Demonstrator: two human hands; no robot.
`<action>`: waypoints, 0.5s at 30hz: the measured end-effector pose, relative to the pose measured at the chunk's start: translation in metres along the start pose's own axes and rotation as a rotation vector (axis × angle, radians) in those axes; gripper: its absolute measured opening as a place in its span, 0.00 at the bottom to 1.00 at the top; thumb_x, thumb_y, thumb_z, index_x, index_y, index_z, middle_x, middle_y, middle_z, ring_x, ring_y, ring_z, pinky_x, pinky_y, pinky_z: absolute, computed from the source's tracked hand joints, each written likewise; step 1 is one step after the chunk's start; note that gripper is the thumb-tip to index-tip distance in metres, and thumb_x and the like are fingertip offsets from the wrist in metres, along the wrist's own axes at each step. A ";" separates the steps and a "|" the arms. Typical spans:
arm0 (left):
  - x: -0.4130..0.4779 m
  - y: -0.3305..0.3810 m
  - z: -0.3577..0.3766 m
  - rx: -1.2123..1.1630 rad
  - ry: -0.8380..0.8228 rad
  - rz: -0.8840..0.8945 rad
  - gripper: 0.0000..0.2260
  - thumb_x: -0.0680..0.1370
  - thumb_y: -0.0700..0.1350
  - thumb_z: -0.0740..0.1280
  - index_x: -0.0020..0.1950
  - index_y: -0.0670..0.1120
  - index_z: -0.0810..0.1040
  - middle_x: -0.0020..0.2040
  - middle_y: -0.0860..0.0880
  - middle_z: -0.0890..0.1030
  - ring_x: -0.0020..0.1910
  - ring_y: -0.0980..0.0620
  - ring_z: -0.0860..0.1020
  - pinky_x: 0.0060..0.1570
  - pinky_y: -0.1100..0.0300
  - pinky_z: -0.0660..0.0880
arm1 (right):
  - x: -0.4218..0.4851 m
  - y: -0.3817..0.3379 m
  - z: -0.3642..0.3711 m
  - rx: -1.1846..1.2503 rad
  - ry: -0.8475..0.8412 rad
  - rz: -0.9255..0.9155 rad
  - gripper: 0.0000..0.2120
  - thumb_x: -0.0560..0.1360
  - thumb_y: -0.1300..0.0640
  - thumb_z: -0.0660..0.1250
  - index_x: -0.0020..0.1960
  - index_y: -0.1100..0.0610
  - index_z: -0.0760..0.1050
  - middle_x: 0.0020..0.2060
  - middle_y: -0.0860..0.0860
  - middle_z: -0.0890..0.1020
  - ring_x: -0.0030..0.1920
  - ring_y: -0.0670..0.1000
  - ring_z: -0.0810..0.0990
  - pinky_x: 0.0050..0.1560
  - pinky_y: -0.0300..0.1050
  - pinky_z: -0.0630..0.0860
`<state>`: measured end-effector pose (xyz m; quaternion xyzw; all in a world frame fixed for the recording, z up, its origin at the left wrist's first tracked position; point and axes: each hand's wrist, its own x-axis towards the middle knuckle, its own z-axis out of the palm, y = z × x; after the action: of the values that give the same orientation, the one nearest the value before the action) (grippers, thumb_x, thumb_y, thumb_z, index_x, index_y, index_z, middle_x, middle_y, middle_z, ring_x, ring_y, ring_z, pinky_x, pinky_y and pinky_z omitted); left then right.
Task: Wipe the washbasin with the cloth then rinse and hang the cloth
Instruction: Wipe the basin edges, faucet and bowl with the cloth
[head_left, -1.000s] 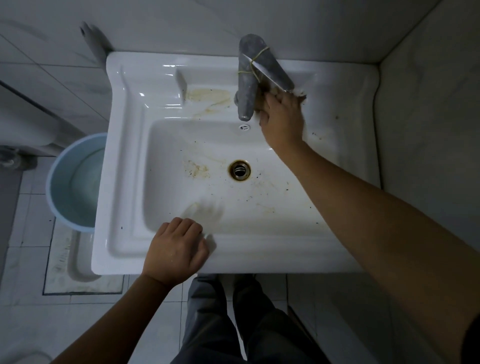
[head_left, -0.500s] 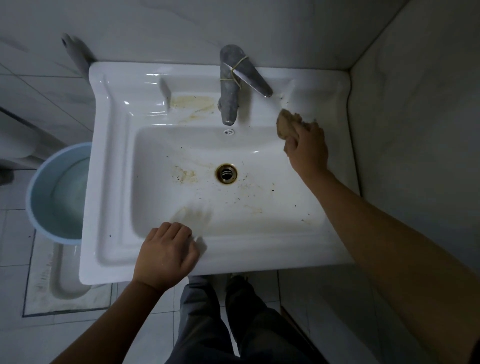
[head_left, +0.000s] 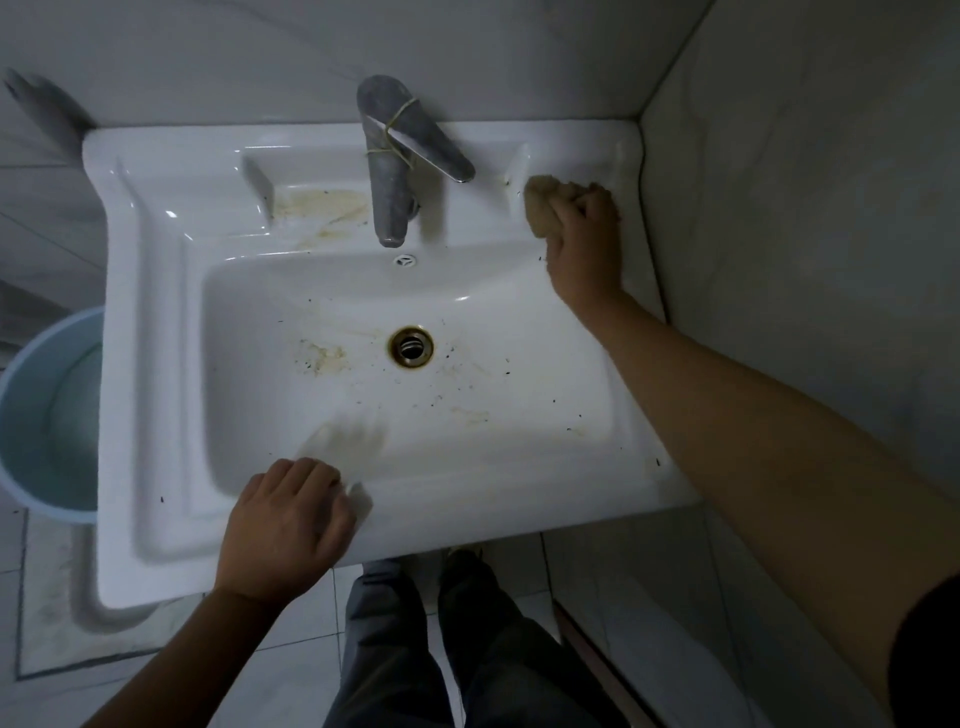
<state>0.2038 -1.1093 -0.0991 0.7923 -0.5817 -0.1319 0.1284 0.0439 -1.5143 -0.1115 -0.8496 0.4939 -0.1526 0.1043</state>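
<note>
So the right hand is balled into a fist around a wadded tan cloth, pressing it onto the back right ledge of the glossy white ceramic washbasin, just right of the dull grey metal tap that has a yellowish rubber band looped round it. The cloth pokes out on the thumb side, toward the tap.

The left hand holds nothing. It's loosely curled, knuckles up, resting on the front rim like it's just bracing the body.

What matters for the next bit, I reckon: nearly all the remaining grime lies to the left of and in front of the cloth hand. There's a brownish stain on the ledge left of the tap, another smear in the bowl left of the rusty-ringed drain hole, plus dark specks scattered over the bowl floor. So the wiping hand probably has to sweep leftward and down into the bowl, and the tap stands right in that path along the ledge.

Pale blue plastic bucket sits on the floor by the basin's left side.

Wiping looks barely started, rinsing and hanging not begun.
</note>
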 end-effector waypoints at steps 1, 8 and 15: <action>0.000 0.000 0.000 0.000 0.002 0.001 0.18 0.80 0.55 0.55 0.42 0.45 0.77 0.39 0.49 0.77 0.37 0.46 0.73 0.36 0.54 0.66 | -0.002 -0.005 0.003 0.030 -0.006 -0.002 0.22 0.71 0.66 0.65 0.65 0.59 0.76 0.57 0.64 0.75 0.66 0.67 0.71 0.66 0.59 0.72; 0.000 -0.001 0.001 0.008 -0.002 -0.003 0.15 0.78 0.53 0.57 0.42 0.45 0.77 0.39 0.49 0.77 0.37 0.47 0.72 0.38 0.55 0.65 | -0.039 -0.032 -0.004 0.148 -0.122 -0.147 0.22 0.75 0.56 0.68 0.69 0.55 0.74 0.57 0.56 0.75 0.55 0.56 0.76 0.58 0.52 0.78; -0.001 -0.005 0.004 -0.014 -0.009 -0.011 0.14 0.78 0.53 0.57 0.42 0.47 0.76 0.39 0.50 0.77 0.37 0.50 0.70 0.38 0.56 0.65 | 0.016 -0.060 -0.005 0.137 0.061 -0.022 0.26 0.72 0.46 0.72 0.68 0.49 0.71 0.59 0.53 0.72 0.56 0.52 0.75 0.48 0.43 0.78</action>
<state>0.2060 -1.1075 -0.1048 0.7940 -0.5770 -0.1403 0.1303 0.0982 -1.4993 -0.0844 -0.8408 0.4759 -0.2129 0.1453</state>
